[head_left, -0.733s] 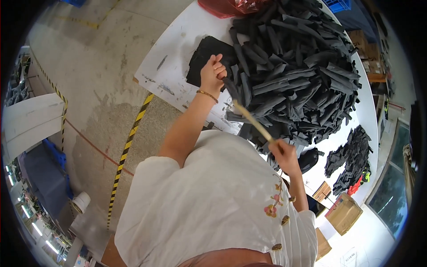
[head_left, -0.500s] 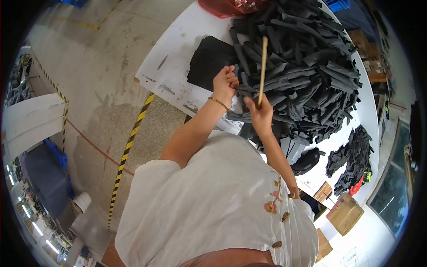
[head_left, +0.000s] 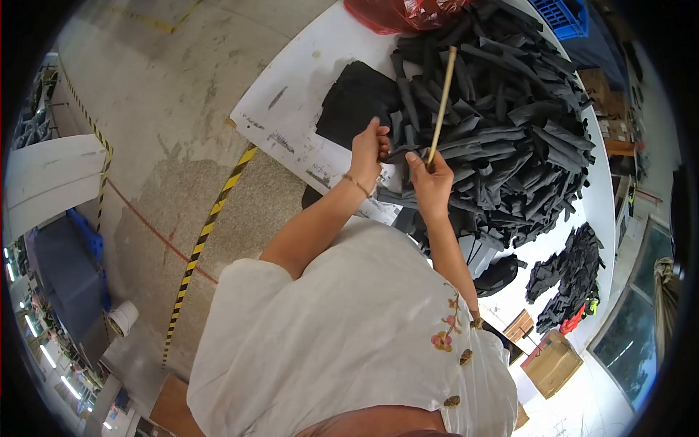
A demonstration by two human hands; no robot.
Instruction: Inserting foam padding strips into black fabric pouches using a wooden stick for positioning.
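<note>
My right hand (head_left: 432, 182) is closed around the lower end of a thin wooden stick (head_left: 443, 102), which points up and away over the pile. Its thumb and fingertips also pinch one end of a small black fabric piece (head_left: 395, 156). The other end of that piece runs to my left hand (head_left: 368, 153), whose fingers are curled closed on it. Just beyond my left hand lies a flat, neat stack of black fabric pieces (head_left: 357, 105). A large heap of rolled, tube-like black fabric pieces (head_left: 502, 131) spreads to the right of both hands.
The white table (head_left: 273, 95) has a red plastic bag (head_left: 400, 14) at its far edge. To the right sit a black bundle (head_left: 499, 275) and a crumpled black fabric pile (head_left: 571, 277). Cardboard boxes (head_left: 551, 364) stand beyond the near right edge. Striped tape (head_left: 211, 226) marks the floor.
The view has shifted slightly, moving the table rightward in the picture. My right hand's thumb and fingers have closed together at the fabric piece, and my left hand's fingers have loosened slightly.
</note>
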